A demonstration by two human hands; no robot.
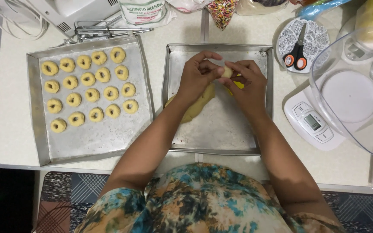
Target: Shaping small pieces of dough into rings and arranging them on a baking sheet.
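I see my left hand (197, 77) and right hand (247, 84) meeting above the middle tray (221, 133), fingers of both closed around a small dough ball (226, 72) held between them. A larger dough lump (195, 105) lies on that tray under my left wrist. The left tray (39, 129) carries rows of dough rings (89, 92); a kitchen scale (311, 123) stands at right.

Small pale-yellow ball of dough (226, 72) is sitting just above frame centre, pinched between fingertips of both hands, raised over the shallow rectangular metal tray (221, 129). Larger tan-yellow dough lump (197, 105) is lying flat on that tray just below and left of the ball, partly hidden under the left wrist, elongated and slanting down-left.
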